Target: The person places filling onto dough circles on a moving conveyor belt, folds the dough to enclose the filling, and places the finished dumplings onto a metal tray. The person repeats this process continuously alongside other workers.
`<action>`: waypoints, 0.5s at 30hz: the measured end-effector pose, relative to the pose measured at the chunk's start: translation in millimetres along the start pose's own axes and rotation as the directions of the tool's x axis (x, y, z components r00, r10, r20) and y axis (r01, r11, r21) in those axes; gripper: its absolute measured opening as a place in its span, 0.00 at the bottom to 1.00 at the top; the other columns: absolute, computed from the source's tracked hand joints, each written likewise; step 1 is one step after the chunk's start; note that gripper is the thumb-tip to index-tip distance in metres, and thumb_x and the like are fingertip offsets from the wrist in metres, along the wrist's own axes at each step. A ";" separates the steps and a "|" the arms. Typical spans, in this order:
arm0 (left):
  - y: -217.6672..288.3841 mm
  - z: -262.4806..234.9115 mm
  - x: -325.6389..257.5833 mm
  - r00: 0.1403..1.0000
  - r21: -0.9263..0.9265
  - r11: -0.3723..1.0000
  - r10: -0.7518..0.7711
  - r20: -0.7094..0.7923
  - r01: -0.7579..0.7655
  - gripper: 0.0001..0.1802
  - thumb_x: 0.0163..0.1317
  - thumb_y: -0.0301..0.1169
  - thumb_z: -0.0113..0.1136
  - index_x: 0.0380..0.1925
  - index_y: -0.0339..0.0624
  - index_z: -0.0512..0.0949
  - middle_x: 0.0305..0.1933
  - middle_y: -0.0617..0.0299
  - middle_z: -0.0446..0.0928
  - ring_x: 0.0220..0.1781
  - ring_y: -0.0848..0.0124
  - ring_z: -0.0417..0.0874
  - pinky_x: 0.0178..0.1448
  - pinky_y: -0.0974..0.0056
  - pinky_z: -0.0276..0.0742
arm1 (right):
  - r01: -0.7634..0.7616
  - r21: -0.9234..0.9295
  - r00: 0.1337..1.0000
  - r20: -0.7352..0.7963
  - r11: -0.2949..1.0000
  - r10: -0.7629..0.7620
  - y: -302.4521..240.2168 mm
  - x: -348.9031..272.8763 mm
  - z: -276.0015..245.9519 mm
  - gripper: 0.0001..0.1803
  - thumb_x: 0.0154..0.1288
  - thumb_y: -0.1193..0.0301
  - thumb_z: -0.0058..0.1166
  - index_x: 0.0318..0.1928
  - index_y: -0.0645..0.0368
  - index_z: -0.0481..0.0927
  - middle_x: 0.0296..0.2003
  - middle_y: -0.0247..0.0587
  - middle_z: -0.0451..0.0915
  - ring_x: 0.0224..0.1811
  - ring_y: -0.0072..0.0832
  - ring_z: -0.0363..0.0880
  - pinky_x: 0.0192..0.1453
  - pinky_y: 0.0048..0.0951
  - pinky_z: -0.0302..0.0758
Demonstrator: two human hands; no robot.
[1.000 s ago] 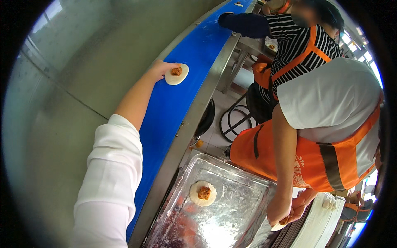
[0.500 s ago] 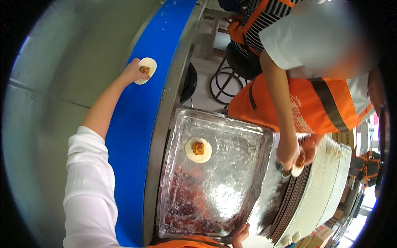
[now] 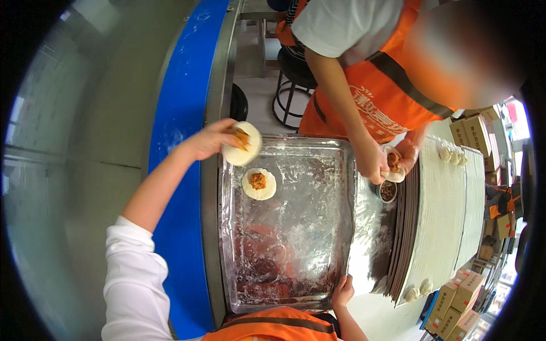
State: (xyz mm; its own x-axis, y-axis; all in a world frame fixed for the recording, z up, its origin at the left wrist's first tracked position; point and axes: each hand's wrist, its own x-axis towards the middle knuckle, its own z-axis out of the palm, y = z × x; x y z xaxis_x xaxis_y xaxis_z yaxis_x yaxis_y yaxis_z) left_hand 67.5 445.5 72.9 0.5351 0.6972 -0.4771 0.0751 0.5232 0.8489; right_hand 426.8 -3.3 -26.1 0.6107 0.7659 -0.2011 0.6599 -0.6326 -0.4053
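My left hand (image 3: 215, 140) pinches a round dough wrapper (image 3: 251, 149) topped with orange-brown filling, held just above the tray's far left corner. A second dough wrapper (image 3: 267, 192) lies flat on the shiny metal tray (image 3: 296, 221), with a lump of filling at its middle. At the tray's near right corner, my right hand (image 3: 343, 291) grips the rim. Flour is smeared over the tray's bottom.
Left of the tray runs a blue conveyor belt (image 3: 181, 227). Across from me a co-worker's hands (image 3: 375, 162) fold a filled wrapper above a small bowl (image 3: 388, 191). Stacked boards (image 3: 438, 216) carry several shaped dumplings. Black stools (image 3: 296, 68) stand beyond, cardboard boxes (image 3: 455, 301) at lower right.
My left hand has lifted its filled wrapper off the blue belt and brought it right and nearer, over the tray. My right hand stays at the tray rim. The view has shifted.
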 end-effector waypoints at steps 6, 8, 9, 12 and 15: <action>-50.1 80.1 78.0 0.957 0.436 0.897 -0.180 0.227 0.066 0.29 0.41 0.27 0.65 0.46 0.38 0.66 0.42 0.62 0.71 0.43 0.75 0.72 0.41 0.71 0.71 | 0.016 -0.018 1.000 -0.001 1.000 -0.016 -1.6 2.6 -3.5 0.14 0.66 0.64 0.39 0.30 0.61 0.68 0.19 0.57 0.69 0.23 0.56 0.68 0.25 0.45 0.63; -68.5 84.3 96.6 0.984 0.670 0.742 -0.104 0.145 -0.020 0.32 0.38 0.30 0.67 0.47 0.38 0.66 0.44 0.58 0.71 0.45 0.69 0.74 0.42 0.66 0.73 | 0.007 0.000 1.000 -0.003 1.000 -0.007 -0.8 3.2 -3.6 0.13 0.64 0.62 0.41 0.30 0.60 0.68 0.20 0.57 0.70 0.23 0.57 0.69 0.25 0.48 0.63; -64.2 91.4 97.9 0.994 0.797 0.604 -0.073 0.076 -0.017 0.34 0.37 0.33 0.67 0.47 0.38 0.66 0.47 0.56 0.71 0.46 0.65 0.75 0.42 0.63 0.74 | -0.010 0.013 1.000 -0.005 1.000 0.010 -1.7 1.5 -2.4 0.13 0.64 0.62 0.41 0.30 0.59 0.68 0.20 0.58 0.71 0.23 0.57 0.69 0.25 0.50 0.63; -53.1 106.8 80.1 0.973 0.961 0.214 0.185 0.136 -0.175 0.32 0.38 0.35 0.67 0.46 0.40 0.67 0.48 0.53 0.70 0.49 0.61 0.73 0.50 0.62 0.70 | 0.023 0.025 1.000 -0.008 0.999 -0.023 -3.2 2.8 -4.8 0.14 0.65 0.63 0.39 0.31 0.61 0.70 0.19 0.57 0.69 0.22 0.55 0.68 0.24 0.44 0.63; -38.9 109.9 50.2 0.943 0.975 0.180 0.326 0.065 -0.129 0.30 0.40 0.37 0.66 0.45 0.41 0.69 0.49 0.55 0.70 0.51 0.59 0.71 0.52 0.60 0.68 | 0.033 0.044 0.999 -0.018 0.998 -0.032 -1.0 0.1 -3.6 0.14 0.66 0.63 0.39 0.32 0.61 0.70 0.19 0.56 0.69 0.22 0.55 0.67 0.24 0.44 0.63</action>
State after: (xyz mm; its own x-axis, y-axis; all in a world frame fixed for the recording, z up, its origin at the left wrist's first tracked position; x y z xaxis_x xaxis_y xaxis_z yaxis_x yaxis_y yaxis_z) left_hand 183.9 406.3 40.9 0.5836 0.7965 -0.1581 0.7650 -0.4739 0.4360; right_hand 427.8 -3.0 -22.6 0.5969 0.7838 -0.1716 0.6597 -0.6012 -0.4511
